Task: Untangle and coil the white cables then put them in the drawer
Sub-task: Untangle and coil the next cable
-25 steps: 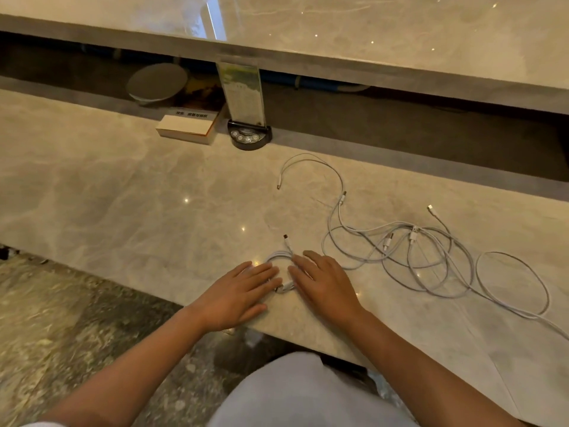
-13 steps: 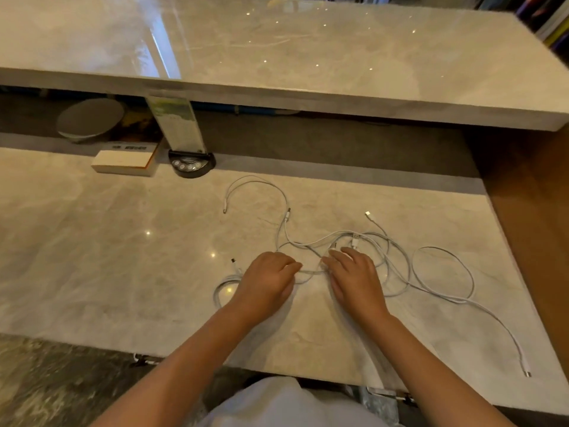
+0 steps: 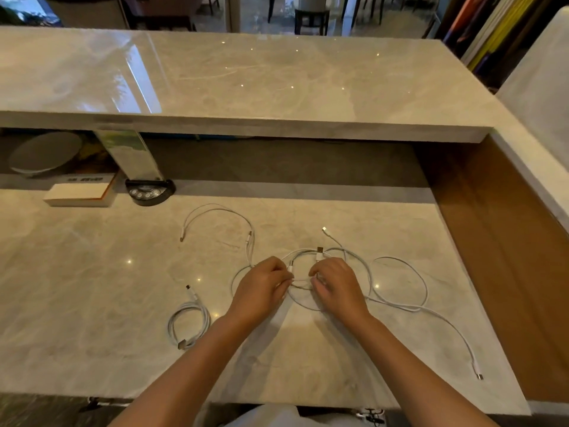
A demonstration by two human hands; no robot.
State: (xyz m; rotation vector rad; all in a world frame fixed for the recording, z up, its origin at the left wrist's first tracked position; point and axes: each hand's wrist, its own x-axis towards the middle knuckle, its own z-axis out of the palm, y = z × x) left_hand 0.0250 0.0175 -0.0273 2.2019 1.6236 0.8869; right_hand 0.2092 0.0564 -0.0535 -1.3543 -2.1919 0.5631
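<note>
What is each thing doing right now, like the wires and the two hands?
coiled cable: wound in a small loop, lying on the counter, untouched.
tangled cables: still knotted and spread out in loose loops.
left hand: fingers curled, pinching a strand of the tangle.
right hand: fingers curled, pinching a strand too.
white box: closed, lying flat.

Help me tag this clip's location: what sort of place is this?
Probably a reception or service counter in a restaurant or lobby: a two-level marble counter, dining chairs beyond it, and a call-button stand holding a card. Both hands work the cables.
</note>
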